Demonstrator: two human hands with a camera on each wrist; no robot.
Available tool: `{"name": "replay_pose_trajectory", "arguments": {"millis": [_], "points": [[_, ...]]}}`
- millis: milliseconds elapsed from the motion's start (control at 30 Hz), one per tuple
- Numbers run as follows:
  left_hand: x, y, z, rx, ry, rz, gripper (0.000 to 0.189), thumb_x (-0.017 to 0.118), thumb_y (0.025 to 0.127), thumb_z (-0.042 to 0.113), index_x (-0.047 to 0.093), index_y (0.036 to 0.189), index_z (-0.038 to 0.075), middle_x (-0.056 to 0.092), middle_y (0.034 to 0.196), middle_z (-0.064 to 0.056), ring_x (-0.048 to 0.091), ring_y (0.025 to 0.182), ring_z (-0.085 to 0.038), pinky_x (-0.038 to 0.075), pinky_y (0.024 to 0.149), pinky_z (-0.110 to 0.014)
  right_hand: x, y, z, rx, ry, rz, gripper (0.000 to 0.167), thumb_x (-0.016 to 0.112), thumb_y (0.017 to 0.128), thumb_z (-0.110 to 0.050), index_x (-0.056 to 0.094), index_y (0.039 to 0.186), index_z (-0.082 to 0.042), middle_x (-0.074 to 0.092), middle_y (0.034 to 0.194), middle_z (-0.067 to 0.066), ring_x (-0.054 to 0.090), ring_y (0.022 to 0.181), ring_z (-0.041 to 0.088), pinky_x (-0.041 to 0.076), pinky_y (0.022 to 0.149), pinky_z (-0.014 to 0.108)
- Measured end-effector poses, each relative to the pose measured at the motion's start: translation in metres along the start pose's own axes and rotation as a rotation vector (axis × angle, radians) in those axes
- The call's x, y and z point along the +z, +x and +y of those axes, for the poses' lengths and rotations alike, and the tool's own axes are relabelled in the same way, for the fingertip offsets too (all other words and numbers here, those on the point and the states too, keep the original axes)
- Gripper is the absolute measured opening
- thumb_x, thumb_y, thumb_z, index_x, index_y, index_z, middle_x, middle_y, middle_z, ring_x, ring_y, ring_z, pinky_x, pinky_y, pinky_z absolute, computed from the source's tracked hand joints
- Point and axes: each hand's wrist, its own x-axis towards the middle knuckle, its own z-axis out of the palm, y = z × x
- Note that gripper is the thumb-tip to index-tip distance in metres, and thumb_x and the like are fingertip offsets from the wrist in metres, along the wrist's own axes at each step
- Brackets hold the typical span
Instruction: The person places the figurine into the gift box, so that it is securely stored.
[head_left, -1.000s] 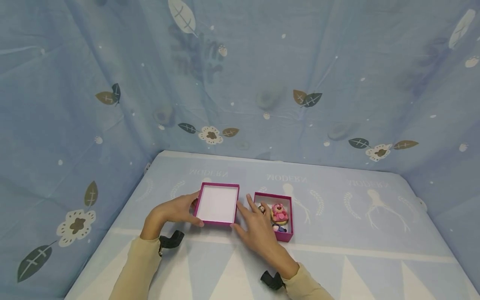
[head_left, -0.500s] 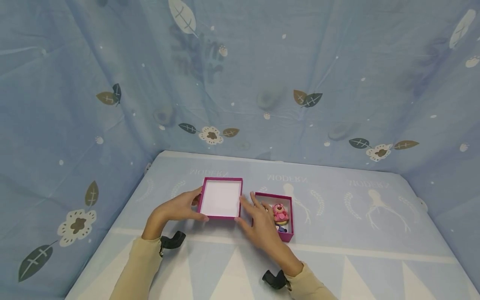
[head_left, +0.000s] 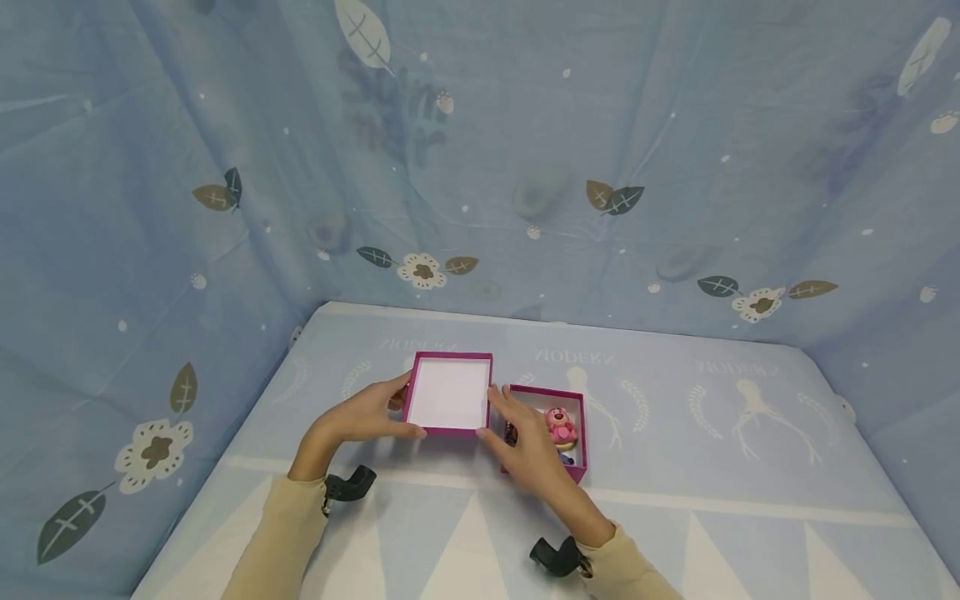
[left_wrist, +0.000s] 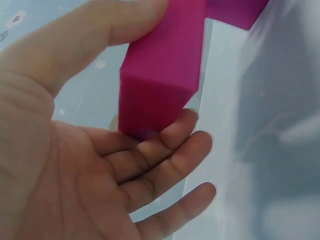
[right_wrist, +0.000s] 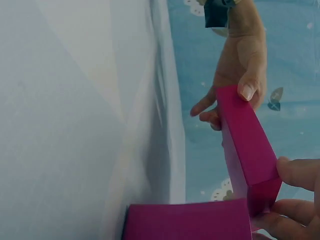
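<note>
Both hands hold a square magenta box lid, its white inside facing up, raised over the table. My left hand pinches its left side; in the left wrist view the thumb lies on the magenta wall and the other fingers spread around its corner. At the right side, my right hand grips the lid between thumb and fingers, as the right wrist view also shows. Just beyond that hand stands an open magenta box with a pink bear figurine in it. A small blue-and-white item beside the bear is partly hidden by the hand.
The table is covered by a pale blue cloth with white triangles and faint lettering. Blue curtains with leaf and flower prints rise at the back and sides. A black wrist device is worn at each wrist.
The lid has moved up and to the right in the head view, carried by both hands. My right hand now covers more of the box, which has stayed in place.
</note>
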Motion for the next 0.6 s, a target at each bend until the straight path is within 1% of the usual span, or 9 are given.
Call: {"name": "replay_pose_trajectory", "arguments": {"millis": [167, 233, 267, 333, 400, 433, 500, 567, 600], "points": [[0.008, 0.005, 0.010, 0.046, -0.009, 0.052, 0.104, 0.082, 0.078, 0.037, 0.021, 0.156, 0.005, 0.064, 0.111, -0.003, 0.058, 0.101, -0.017, 0.048, 0.097, -0.048, -0.011, -0.001, 0.003, 0.033, 0.018, 0.023, 0.063, 0.074, 0.087, -0.019, 0.049, 0.145, -0.012, 0.050, 0.147, 0.001, 0.048, 0.136, 0.024, 0.040, 0.108, 0.044], [0.012, 0.008, 0.014, 0.052, -0.015, 0.072, 0.105, 0.082, 0.078, 0.037, 0.020, 0.156, 0.006, 0.064, 0.112, -0.002, 0.058, 0.101, -0.017, 0.049, 0.097, -0.046, -0.017, -0.001, 0.003, 0.034, 0.002, 0.037, 0.063, 0.075, 0.087, -0.019, 0.049, 0.145, -0.013, 0.051, 0.147, 0.000, 0.050, 0.134, 0.023, 0.039, 0.108, 0.049], [0.014, 0.010, 0.016, 0.056, -0.017, 0.081, 0.104, 0.082, 0.078, 0.037, 0.020, 0.156, 0.006, 0.064, 0.112, -0.002, 0.058, 0.101, -0.016, 0.049, 0.097, -0.046, -0.020, -0.001, 0.004, 0.033, -0.009, 0.047, 0.063, 0.075, 0.087, -0.019, 0.049, 0.145, -0.013, 0.053, 0.145, 0.001, 0.053, 0.131, 0.023, 0.042, 0.106, 0.051], [0.018, 0.014, 0.020, 0.073, -0.022, 0.092, 0.104, 0.082, 0.079, 0.036, 0.019, 0.156, 0.005, 0.064, 0.113, -0.004, 0.058, 0.102, -0.017, 0.049, 0.097, -0.047, -0.027, -0.002, 0.005, 0.049, -0.008, 0.052, 0.064, 0.075, 0.087, -0.018, 0.049, 0.145, -0.014, 0.057, 0.141, 0.003, 0.065, 0.107, 0.024, 0.052, 0.090, 0.041], [0.023, 0.020, 0.023, 0.077, -0.028, 0.100, 0.104, 0.082, 0.079, 0.036, 0.019, 0.156, 0.006, 0.064, 0.111, -0.003, 0.058, 0.101, -0.017, 0.050, 0.096, -0.044, -0.033, -0.002, 0.007, 0.058, 0.006, 0.054, 0.064, 0.074, 0.087, -0.017, 0.048, 0.146, -0.014, 0.063, 0.133, 0.005, 0.063, 0.088, 0.024, 0.049, 0.072, 0.031], [0.025, 0.022, 0.025, 0.080, -0.035, 0.104, 0.103, 0.082, 0.080, 0.035, 0.020, 0.156, 0.006, 0.064, 0.111, -0.003, 0.058, 0.101, -0.017, 0.050, 0.095, -0.044, -0.036, -0.003, 0.008, 0.059, 0.011, 0.058, 0.063, 0.074, 0.088, -0.017, 0.048, 0.146, -0.014, 0.065, 0.130, 0.006, 0.060, 0.081, 0.023, 0.047, 0.066, 0.027], [0.030, 0.028, 0.029, 0.084, -0.042, 0.109, 0.102, 0.081, 0.080, 0.035, 0.019, 0.156, 0.005, 0.064, 0.110, -0.004, 0.058, 0.101, -0.017, 0.051, 0.093, -0.043, -0.042, -0.004, 0.011, 0.063, 0.046, 0.057, 0.063, 0.073, 0.089, -0.015, 0.048, 0.146, -0.013, 0.065, 0.128, 0.007, 0.056, 0.076, 0.024, 0.046, 0.058, 0.025], [0.034, 0.033, 0.031, 0.083, -0.046, 0.112, 0.102, 0.081, 0.080, 0.035, 0.019, 0.156, 0.005, 0.063, 0.109, -0.003, 0.058, 0.101, -0.015, 0.051, 0.092, -0.040, -0.047, -0.005, 0.015, 0.051, 0.057, 0.070, 0.061, 0.072, 0.089, -0.014, 0.048, 0.145, -0.011, 0.066, 0.125, 0.008, 0.060, 0.088, 0.027, 0.048, 0.062, 0.029], [0.037, 0.035, 0.033, 0.083, -0.048, 0.115, 0.103, 0.081, 0.081, 0.035, 0.018, 0.156, 0.005, 0.063, 0.109, -0.003, 0.058, 0.102, -0.015, 0.051, 0.091, -0.040, -0.049, -0.006, 0.016, 0.053, 0.061, 0.074, 0.061, 0.072, 0.089, -0.014, 0.048, 0.145, -0.011, 0.066, 0.126, 0.008, 0.060, 0.088, 0.028, 0.049, 0.064, 0.030]]}}
